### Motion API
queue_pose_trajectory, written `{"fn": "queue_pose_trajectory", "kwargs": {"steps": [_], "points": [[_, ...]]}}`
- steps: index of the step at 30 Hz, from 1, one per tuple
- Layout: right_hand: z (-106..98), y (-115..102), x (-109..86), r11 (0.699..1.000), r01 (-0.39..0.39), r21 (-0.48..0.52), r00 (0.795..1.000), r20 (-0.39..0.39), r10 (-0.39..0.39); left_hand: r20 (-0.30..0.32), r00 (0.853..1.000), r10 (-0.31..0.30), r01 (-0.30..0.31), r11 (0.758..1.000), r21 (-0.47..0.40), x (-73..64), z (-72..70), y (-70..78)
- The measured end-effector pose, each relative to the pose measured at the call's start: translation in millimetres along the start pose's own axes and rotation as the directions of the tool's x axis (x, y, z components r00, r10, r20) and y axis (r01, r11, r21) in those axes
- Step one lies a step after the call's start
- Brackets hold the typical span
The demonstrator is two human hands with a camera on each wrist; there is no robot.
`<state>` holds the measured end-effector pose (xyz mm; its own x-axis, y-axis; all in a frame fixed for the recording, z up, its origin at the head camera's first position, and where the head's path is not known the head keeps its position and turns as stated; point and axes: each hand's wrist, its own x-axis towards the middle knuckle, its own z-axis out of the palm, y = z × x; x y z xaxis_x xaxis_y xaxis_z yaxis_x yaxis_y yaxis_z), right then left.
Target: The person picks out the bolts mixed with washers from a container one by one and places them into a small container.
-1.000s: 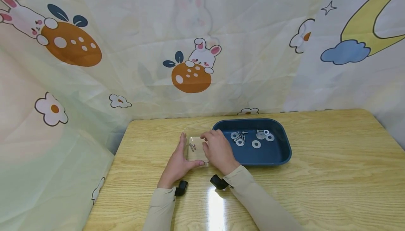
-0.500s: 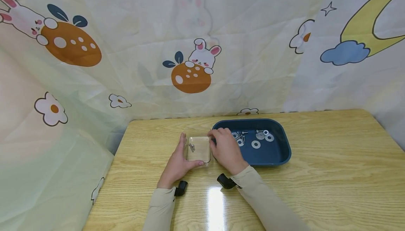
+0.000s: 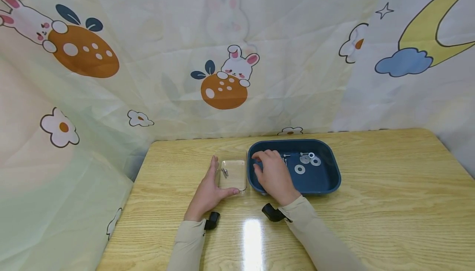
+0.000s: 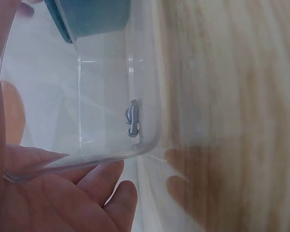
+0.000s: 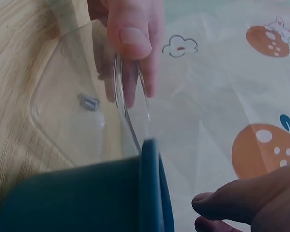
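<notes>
A clear plastic box (image 3: 237, 176) stands on the table, and a few small metal screws (image 3: 224, 173) lie in it near its left side. My left hand (image 3: 205, 192) holds the box at its near left corner, thumb along the near rim and fingers along the left wall. The right wrist view shows that thumb (image 5: 130, 41) over the rim. Above the left part of a dark blue tray (image 3: 330, 180) hovers my right hand (image 3: 275, 176), its fingers loosely bent. Nothing shows between its thumb (image 5: 222, 200) and fingers. This hand hides part of the tray's contents.
Several flat washers (image 3: 299, 169) and some screws (image 3: 304, 154) lie in the tray, just right of the box. The wooden table (image 3: 389, 205) extends to both sides. A printed cloth (image 3: 167, 56) hangs behind it.
My right hand has moved right, from over the clear box to over the blue tray. The screws in the box have shifted slightly. My left hand stays in place.
</notes>
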<state>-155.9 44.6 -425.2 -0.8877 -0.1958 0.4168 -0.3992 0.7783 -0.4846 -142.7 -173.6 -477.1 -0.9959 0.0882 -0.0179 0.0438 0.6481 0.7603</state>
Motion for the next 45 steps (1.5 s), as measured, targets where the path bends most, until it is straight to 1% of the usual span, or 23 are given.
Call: {"fn": "queue_pose_trajectory", "kwargs": {"steps": [5, 9, 17, 24, 30, 32, 38, 45], "points": [[-4.0, 7.0, -2.1, 1.0, -0.015, 0.015, 1.0, -0.011, 0.015, 0.001, 1.0, 0.003, -0.003, 1.0, 0.005, 0.2, 0.0, -0.5], [-7.9, 12.8, -3.5, 0.999, -0.027, 0.028, 1.0, -0.005, 0.027, 0.003, 1.0, 0.016, -0.016, 1.0, 0.005, -0.5, -0.2, -0.2], [-13.3, 25.6, -4.4, 0.999, -0.033, 0.024, 0.999, -0.004, 0.033, -0.004, 1.0, 0.006, -0.006, 1.0, 0.022, -0.9, -0.2, 1.0], [-16.0, 36.7, -4.2, 0.998, -0.067, 0.001, 0.997, 0.032, 0.067, 0.008, 1.0, -0.015, 0.015, 1.0, 0.017, 0.5, -0.3, 1.1], [-19.1, 45.4, -3.1, 0.996, -0.092, 0.004, 0.995, 0.038, 0.092, 0.01, 1.0, -0.02, 0.02, 1.0, 0.015, -0.3, -0.5, 2.1], [-19.1, 48.3, -2.7, 0.996, -0.089, -0.008, 0.995, 0.039, 0.089, 0.009, 1.0, -0.009, 0.009, 1.0, 0.006, -0.5, -0.9, 1.9], [-18.5, 56.4, -3.6, 0.997, -0.074, -0.036, 0.996, 0.052, 0.076, 0.015, 1.0, -0.002, 0.002, 1.0, -0.02, -1.2, -1.0, 1.6], [-18.8, 64.0, -4.7, 0.991, -0.121, -0.048, 0.986, 0.109, 0.126, 0.012, 1.0, 0.005, -0.005, 1.0, -0.021, -1.5, -1.2, 1.7]]}}
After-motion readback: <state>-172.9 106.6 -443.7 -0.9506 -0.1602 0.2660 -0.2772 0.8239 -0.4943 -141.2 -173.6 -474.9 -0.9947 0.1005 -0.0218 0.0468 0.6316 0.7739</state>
